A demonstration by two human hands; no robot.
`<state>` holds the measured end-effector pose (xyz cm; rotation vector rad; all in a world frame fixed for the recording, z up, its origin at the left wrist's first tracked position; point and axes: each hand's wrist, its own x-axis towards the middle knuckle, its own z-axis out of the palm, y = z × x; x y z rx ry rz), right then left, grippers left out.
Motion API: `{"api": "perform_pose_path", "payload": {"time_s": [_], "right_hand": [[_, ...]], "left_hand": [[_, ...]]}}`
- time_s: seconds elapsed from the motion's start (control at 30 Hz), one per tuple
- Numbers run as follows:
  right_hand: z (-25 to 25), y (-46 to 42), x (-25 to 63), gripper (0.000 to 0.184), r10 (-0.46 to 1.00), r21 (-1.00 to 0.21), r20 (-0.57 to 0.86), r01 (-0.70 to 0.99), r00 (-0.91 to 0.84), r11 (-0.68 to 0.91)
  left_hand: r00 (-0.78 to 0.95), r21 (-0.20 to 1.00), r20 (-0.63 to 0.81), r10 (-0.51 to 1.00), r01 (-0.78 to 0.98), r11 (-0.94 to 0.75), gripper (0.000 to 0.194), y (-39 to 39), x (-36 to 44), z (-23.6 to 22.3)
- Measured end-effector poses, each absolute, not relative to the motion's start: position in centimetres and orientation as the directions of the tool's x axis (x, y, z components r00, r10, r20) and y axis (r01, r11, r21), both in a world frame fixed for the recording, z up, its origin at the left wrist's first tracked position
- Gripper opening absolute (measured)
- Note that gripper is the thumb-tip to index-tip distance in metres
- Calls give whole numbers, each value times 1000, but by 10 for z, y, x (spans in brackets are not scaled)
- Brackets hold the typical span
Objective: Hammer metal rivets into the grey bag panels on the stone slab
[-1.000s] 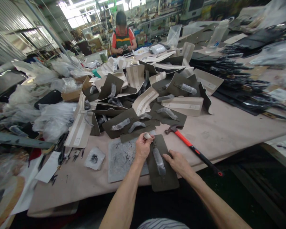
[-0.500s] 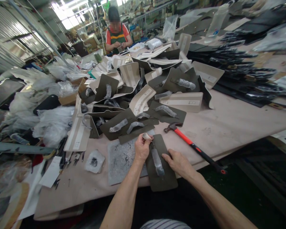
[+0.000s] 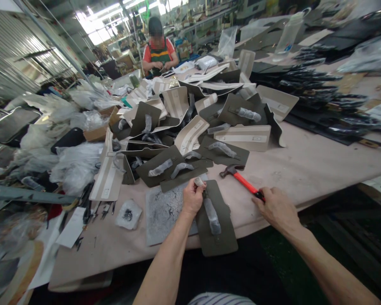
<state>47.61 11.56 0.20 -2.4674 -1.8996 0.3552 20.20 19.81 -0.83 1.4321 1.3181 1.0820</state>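
Clock directions are taken from the dark panel (image 3: 227,224), a flat, matte, round-cornered rectangle at the near edge of the cloth-like tabletop (image 3: 307,163); its strap-like handle (image 3: 212,215) is wrapped in cloudy, wrinkled film. Left hand (image 3: 193,198), at 11 o'clock: fingers pinched closed on a small, pale cylinder (image 3: 198,182), by the panel's far end. Right hand (image 3: 278,209), at 2 o'clock: fingers partly curled over the black section of the hammer (image 3: 246,183); firmness of closure cannot be told. The hammer lies aslant, smooth red shaft exposed, dark metal head at 1 o'clock. At 9 o'clock, a grey slab (image 3: 161,216), square-edged, surface speckled and scuffed; farther out, a crumpled translucent wrapper (image 3: 128,214) bearing black bits. Toward 12 o'clock, a heap of bent and flat panels (image 3: 192,134), olive-grey faces, beige striped backs.
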Motion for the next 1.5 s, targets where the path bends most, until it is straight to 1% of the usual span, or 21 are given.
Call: {"api": "perform_pose_path", "payload": {"time_s": [0.07,0.1,0.17,0.2,0.27,0.37,0.4,0.47,0.53,0.57,0.6,0.7,0.77,0.87,0.93,0.97,1.1,1.17,1.3,1.4,1.5], "right_hand": [[4,122,479,17,929,-274,-283,909,237,-315],[7,126,479,12,898,-398,-376,835,230,-381],[17,134,475,10,799,-638,-589,540,116,-549],[24,137,472,12,746,-690,-665,362,23,-627],[40,140,461,15,670,-678,-734,80,-112,-730],[71,137,441,16,712,-713,-701,13,-39,-701],[82,134,436,24,778,-775,-628,75,22,-627],[99,128,428,37,932,-868,-345,338,113,-363],[109,125,425,39,994,-784,-64,611,93,-107],[111,124,424,38,999,-696,-3,717,42,-32],[113,125,424,34,1000,-598,-12,801,-17,6],[123,132,425,25,970,-365,-191,928,-153,74],[138,136,425,28,976,-357,-135,927,-170,113],[156,136,421,37,979,-508,204,854,-3,109],[153,132,417,39,956,-559,288,821,61,116],[147,129,416,38,971,-543,235,833,29,106],[110,123,427,30,965,-354,-221,934,-138,53],[93,125,438,30,962,-319,-253,947,-101,15],[62,138,452,32,950,-398,-312,911,-25,-107],[54,142,445,35,928,-337,-365,920,70,-201],[79,131,429,25,961,-251,-251,951,119,-183]], "left_hand": [[78,955,66,995,285,-86,9,198,202,-7],[91,944,83,992,313,-107,9,198,202,-6],[123,922,110,986,357,-147,9,198,202,-3],[140,914,121,983,371,-166,9,197,202,-2],[168,901,138,976,388,-195,10,195,202,-1],[188,895,140,972,396,-205,10,194,201,0],[193,897,137,972,393,-204,11,193,201,0],[204,901,139,969,381,-209,11,193,201,-1],[210,902,153,966,370,-224,11,194,201,-3],[208,901,159,965,369,-228,10,194,200,-4],[204,899,161,966,373,-228,10,194,200,-6],[202,893,145,969,394,-216,9,195,200,-9],[211,894,135,968,395,-211,9,195,200,-10],[218,896,142,966,386,-219,11,195,200,-9],[211,897,144,967,385,-217,11,195,201,-8],[208,899,138,968,385,-211,11,195,201,-8],[223,899,116,968,391,-198,12,192,201,-7],[225,896,119,967,395,-202,15,192,202,-7],[205,888,125,971,413,-202,12,199,202,-7],[208,886,105,972,424,-186,15,199,201,-2],[165,891,74,984,431,-139,26,191,197,3]]}}
